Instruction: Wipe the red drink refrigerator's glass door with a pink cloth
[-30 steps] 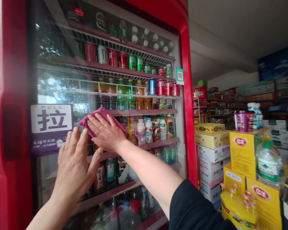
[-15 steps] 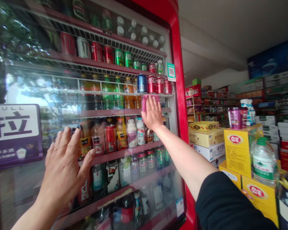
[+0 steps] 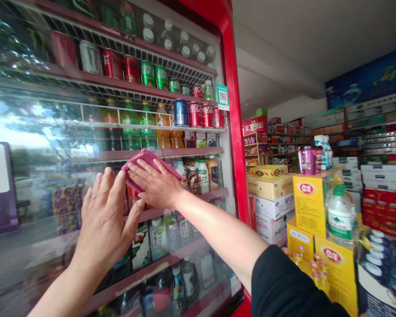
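Note:
My right hand (image 3: 156, 181) presses a folded pink cloth (image 3: 144, 159) flat against the glass door (image 3: 53, 176) of a drinks fridge, its arm reaching across from the right. Part of the cloth is hidden under my palm and fingers. Close by on the left, my left hand (image 3: 107, 211) is held up with fingers stretched and thumb apart, holding nothing. Whether its palm touches the glass cannot be made out. Behind the glass, cans and bottles stand on shelves, among them a blue can (image 3: 181, 112) and green bottles (image 3: 131, 127).
The fridge's red frame (image 3: 232, 114) runs up the right of the glass. A purple sign (image 3: 1, 207) is on the door at left. Yellow cartons (image 3: 309, 204), a large water bottle (image 3: 340, 215) and stacked boxes (image 3: 272, 189) stand to the right, with store shelves behind.
My right hand has wiped the cloth left and slightly down across the glass, close to my left hand. My left hand stays spread. The view has turned somewhat to the right.

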### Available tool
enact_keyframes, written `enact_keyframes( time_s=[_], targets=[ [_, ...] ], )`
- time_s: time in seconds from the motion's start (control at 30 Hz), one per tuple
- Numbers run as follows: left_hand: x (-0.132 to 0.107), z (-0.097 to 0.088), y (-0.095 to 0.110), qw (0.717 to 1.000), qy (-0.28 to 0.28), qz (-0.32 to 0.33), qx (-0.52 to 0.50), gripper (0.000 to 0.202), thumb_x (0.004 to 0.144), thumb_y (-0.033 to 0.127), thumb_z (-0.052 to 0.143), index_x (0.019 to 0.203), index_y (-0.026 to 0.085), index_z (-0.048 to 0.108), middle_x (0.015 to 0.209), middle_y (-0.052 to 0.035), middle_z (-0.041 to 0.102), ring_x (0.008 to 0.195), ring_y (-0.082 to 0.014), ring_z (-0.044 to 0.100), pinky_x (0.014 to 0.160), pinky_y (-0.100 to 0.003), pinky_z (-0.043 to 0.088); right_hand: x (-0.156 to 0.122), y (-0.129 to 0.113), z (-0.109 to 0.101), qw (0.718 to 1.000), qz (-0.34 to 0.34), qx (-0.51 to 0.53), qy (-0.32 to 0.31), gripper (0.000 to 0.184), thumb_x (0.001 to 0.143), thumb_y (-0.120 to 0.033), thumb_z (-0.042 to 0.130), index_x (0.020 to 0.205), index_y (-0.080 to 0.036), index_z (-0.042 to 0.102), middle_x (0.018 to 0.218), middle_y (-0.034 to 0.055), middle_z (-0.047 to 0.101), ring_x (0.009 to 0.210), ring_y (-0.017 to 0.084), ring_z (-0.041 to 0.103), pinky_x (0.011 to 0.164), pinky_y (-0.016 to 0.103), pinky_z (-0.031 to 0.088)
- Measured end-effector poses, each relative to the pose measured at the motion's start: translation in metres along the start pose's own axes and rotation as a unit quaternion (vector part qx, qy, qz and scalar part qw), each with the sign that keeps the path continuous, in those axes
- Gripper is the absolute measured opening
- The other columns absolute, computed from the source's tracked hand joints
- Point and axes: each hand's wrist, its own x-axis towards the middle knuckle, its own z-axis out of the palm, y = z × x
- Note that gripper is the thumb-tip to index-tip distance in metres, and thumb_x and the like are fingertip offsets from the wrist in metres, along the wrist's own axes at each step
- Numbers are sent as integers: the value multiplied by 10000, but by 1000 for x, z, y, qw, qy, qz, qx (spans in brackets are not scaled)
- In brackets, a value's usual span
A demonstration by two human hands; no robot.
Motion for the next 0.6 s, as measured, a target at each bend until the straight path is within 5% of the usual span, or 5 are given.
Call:
enact_keyframes(
  time_s=[0.13,0.43,0.6],
  targets=[
    [-6,10,5,1000,-8,7,-9,786,1088,493,478,1783,339,145,1876,-86,120,1720,-399,176,1373,-676,239,-10,27,-6,999,-15,-27,-18,658,1121,-403,383,1749,-215,321,1842,1,228,1734,201,82,1417,490,-62],
    [-17,25,2,1000,-17,19,-1,785,1086,499,494,1775,259,205,1852,-174,194,1717,-394,192,1364,-653,250,-57,159,-15,948,307,-69,49,806,1075,-386,430,1765,-53,178,1867,140,103,1736,276,52,1415,500,30],
    [-22,31,0,1000,-22,16,-1,772,1093,480,492,1768,214,228,1839,-209,218,1715,-401,196,1361,-655,248,-110,200,-9,907,409,-81,64,792,1093,-408,327,1758,-13,157,1860,179,106,1733,305,73,1409,523,94]
  ],
)
